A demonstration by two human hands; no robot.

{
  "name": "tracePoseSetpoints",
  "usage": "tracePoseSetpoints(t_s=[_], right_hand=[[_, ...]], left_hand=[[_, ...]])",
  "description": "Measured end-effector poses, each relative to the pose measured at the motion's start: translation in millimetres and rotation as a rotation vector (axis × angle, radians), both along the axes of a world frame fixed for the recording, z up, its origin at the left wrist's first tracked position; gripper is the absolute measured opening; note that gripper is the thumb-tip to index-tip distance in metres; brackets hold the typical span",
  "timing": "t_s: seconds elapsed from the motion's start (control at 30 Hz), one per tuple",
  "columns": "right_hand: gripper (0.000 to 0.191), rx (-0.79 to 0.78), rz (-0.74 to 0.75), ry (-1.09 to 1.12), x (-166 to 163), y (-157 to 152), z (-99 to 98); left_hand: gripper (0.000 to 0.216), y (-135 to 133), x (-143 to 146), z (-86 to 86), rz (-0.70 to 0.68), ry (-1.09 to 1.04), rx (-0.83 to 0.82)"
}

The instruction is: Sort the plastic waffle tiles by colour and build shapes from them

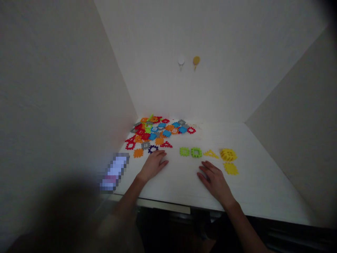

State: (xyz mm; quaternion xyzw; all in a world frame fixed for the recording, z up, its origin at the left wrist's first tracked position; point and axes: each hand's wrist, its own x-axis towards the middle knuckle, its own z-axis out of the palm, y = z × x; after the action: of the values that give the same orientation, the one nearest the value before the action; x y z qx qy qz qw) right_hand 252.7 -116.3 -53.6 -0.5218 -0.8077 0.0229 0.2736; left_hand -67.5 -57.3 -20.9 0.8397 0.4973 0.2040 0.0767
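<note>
My left hand (154,163) rests near the table's left side, fingers apart and holding nothing, close to a dark blue square frame piece (153,149) and a red triangle piece (166,144). My right hand (212,176) lies open over the white table with its fingers spread. Just beyond it are a light green square piece (184,151), a green square frame (196,152) and a yellow triangle piece (211,154). To its right sit a stack of yellow frame pieces (228,155) and a solid yellow square piece (231,168).
A heap of mixed-colour interlocking pieces (143,133) covers the back left of the white table (181,186). At the left edge is a pixelated phone-like object (115,172). Walls enclose three sides; a white hook (181,60) and a yellow hook (196,60) are on the back wall.
</note>
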Motion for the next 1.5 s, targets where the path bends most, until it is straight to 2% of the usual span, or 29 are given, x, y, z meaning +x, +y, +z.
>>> tracePoseSetpoints(t_s=[0.17,0.37,0.5,0.63,0.73,0.8,0.9,1.03,1.23,1.33,1.5], right_hand=[[0.034,0.008,-0.013,-0.003,-0.4,-0.6,-1.8],[0.035,-0.016,-0.01,0.004,0.7,0.6,-2.3],[0.035,-0.024,-0.006,0.008,1.2,1.3,-5.2],[0.036,-0.013,-0.012,0.017,1.1,1.7,-5.9],[0.035,-0.011,-0.008,0.02,1.0,1.9,-4.1],[0.035,-0.012,-0.005,0.019,1.0,1.9,-2.8],[0.035,-0.016,-0.002,0.017,1.1,2.0,-2.2],[0.035,-0.021,-0.004,0.027,1.8,2.2,-2.8],[0.035,-0.017,0.002,0.052,1.9,1.9,-3.0],[0.034,-0.009,-0.008,0.051,1.3,1.6,-3.5],[0.034,-0.024,-0.015,0.041,0.4,1.9,-1.7]], left_hand=[[0.038,-21.8,-2.3,-5.8,0.013,0.036,0.029],[0.04,-20.6,-3.2,-4.2,0.005,0.025,0.029],[0.039,13.3,-17.5,14.9,0.089,-0.032,0.038],[0.038,78.8,-42.4,34.4,0.228,0.002,0.082],[0.037,119.7,-61.5,35.0,0.252,0.108,0.042],[0.036,133.0,-71.7,30.9,0.236,0.18,-0.004],[0.036,134.1,-82.4,25.4,0.21,0.225,-0.04],[0.037,122.2,-91.3,25.0,0.201,0.231,-0.045],[0.036,114.2,-96.9,32.6,0.367,0.295,-0.089],[0.036,123.0,-94.3,37.9,0.424,0.341,-0.095],[0.036,152.3,-86.0,42.3,0.426,0.423,-0.153]])
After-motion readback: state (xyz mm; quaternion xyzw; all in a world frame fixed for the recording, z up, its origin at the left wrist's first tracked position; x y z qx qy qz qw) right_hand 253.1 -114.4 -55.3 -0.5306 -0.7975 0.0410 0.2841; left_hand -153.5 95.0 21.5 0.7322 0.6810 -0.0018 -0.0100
